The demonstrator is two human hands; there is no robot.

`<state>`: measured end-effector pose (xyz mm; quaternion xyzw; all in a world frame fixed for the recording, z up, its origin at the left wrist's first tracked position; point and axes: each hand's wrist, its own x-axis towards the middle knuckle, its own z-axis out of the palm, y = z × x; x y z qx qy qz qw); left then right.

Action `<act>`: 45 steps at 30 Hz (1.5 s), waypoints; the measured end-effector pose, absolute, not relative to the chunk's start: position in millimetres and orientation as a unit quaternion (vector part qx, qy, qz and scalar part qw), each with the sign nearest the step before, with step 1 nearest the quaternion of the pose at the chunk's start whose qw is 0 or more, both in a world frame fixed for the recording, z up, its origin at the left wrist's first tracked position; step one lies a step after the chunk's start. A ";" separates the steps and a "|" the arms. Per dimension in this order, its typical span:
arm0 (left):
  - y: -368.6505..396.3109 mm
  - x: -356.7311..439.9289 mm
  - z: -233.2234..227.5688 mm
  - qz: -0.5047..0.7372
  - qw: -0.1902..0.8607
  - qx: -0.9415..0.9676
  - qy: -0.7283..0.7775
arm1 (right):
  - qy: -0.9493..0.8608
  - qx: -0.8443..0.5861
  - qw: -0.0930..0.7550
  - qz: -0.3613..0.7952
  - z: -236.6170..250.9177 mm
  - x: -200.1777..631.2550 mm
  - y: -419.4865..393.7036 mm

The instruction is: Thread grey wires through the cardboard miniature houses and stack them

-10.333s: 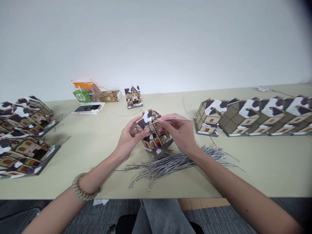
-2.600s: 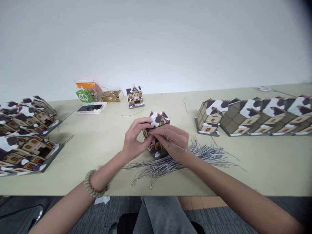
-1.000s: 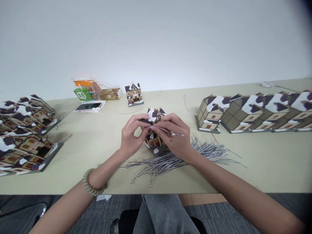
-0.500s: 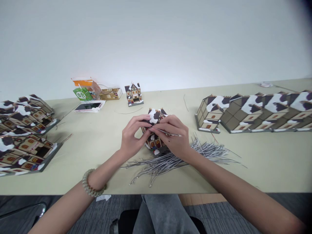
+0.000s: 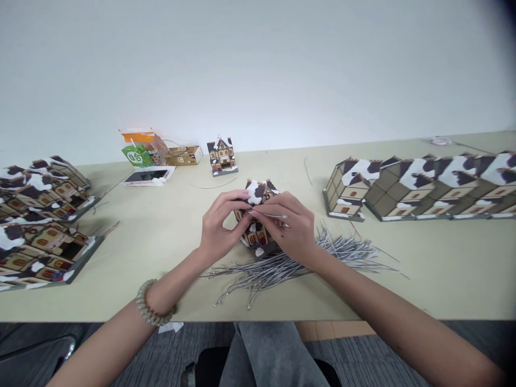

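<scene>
Since half a second back, barely shifted: thin grey wire now shows shorter past the right hand, its free end drawn in closer to the knuckles; little house sits at the same spot above the table.

Hard to make out: front wall of the little house, mostly covered by both hands, with only the snow-patched roof and a strip of lower windows showing. Where the wire meets the house, hidden under fingertips. Contact between house base and table, cannot tell (looks lifted and tilted slightly). Far right row of houses cut off at the frame edge; left stacks of houses likewise cut at the left edge. Top right corner darkened.

Left hand: fingers curled around the left side of the house, thumb and forefinger closed on its upper wall near the roof, beaded bracelet at the wrist. Right hand: fingers bent close together, thumb and forefinger pinched on the wire, other fingers resting against the right side of the house.

Just below the hands, bundle of grey wires lying spread on the table. Further back, small upright house, phone and orange-green packet.
</scene>
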<state>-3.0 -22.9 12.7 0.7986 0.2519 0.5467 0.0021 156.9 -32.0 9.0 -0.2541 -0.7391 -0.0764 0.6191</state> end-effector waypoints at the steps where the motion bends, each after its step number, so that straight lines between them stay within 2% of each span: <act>1: -23.2 -3.0 12.7 0.546 0.002 0.800 0.251 | -0.744 -0.253 0.614 -0.081 8.5 156.5 -31.4; 12: -20.9 -3.4 11.0 0.553 0.011 0.795 0.249 | -0.717 -0.250 0.645 -0.082 14.2 158.0 -35.4; 18: -22.7 -3.1 11.4 0.546 0.011 0.803 0.240 | -0.746 -0.240 0.615 -0.091 12.8 155.9 -32.8; 25: -21.9 -2.7 11.9 0.552 0.003 0.801 0.233 | -0.723 -0.249 0.640 -0.075 15.3 157.0 -35.9; 31: -21.9 -2.8 10.7 0.548 -0.004 0.805 0.226 | -0.738 -0.240 0.627 -0.068 13.9 156.2 -34.6; 45: -23.5 -1.8 10.7 0.548 -0.009 0.803 0.232 | -0.707 -0.272 0.653 0.030 13.4 153.4 -40.3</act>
